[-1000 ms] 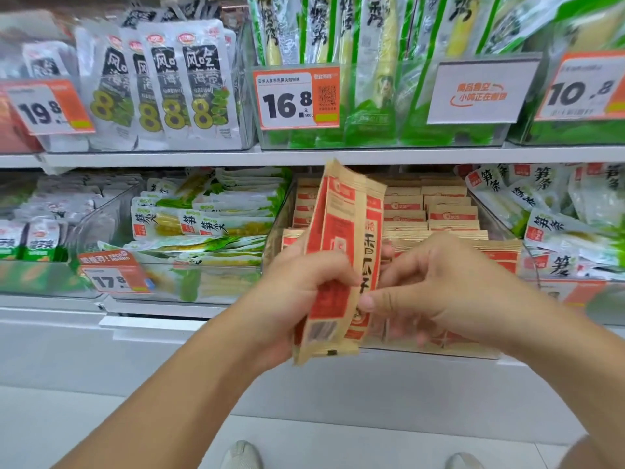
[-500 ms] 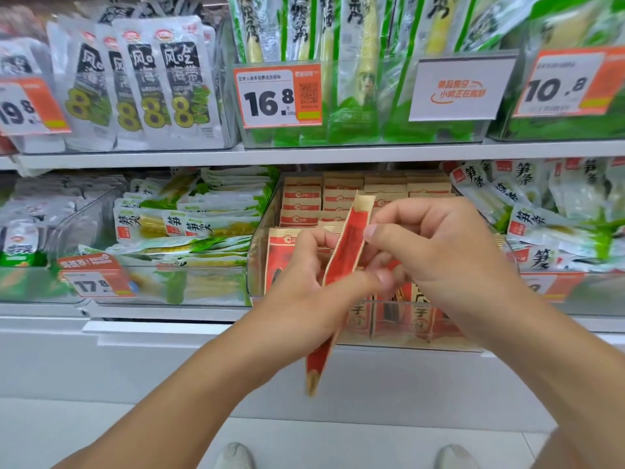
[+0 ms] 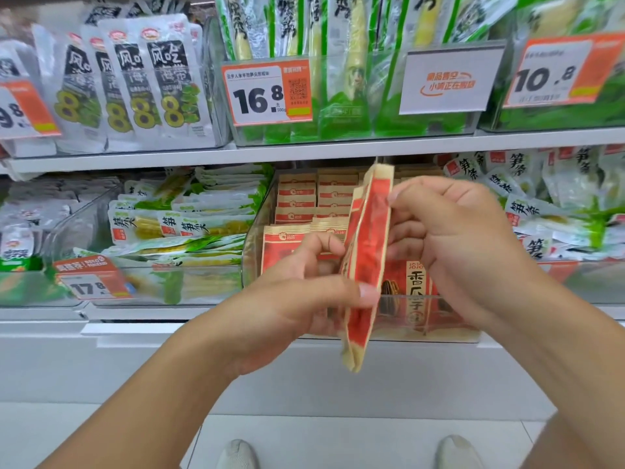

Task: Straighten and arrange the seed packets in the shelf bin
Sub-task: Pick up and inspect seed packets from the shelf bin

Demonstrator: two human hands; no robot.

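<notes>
- The left hand (image 3: pixel 304 299) pinches a small bunch of seed packets (image 3: pixel 367 252) near its lower part, thumb on the front.
- The right hand (image 3: pixel 449 238) pinches the upper edge of the same bunch, which stands on its edge in front of the shelf bin (image 3: pixel 252 252), above the bin's front edge.
- The pinch looks narrow, so a packet may slip out and fall to the floor.
- If the bunch is pushed in crooked, the standing rows in the bin may bend.

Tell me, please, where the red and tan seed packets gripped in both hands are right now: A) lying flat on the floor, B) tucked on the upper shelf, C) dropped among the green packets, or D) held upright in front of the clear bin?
D: the left hand and right hand hold the seed packets edge-on and upright before the clear bin.
</notes>
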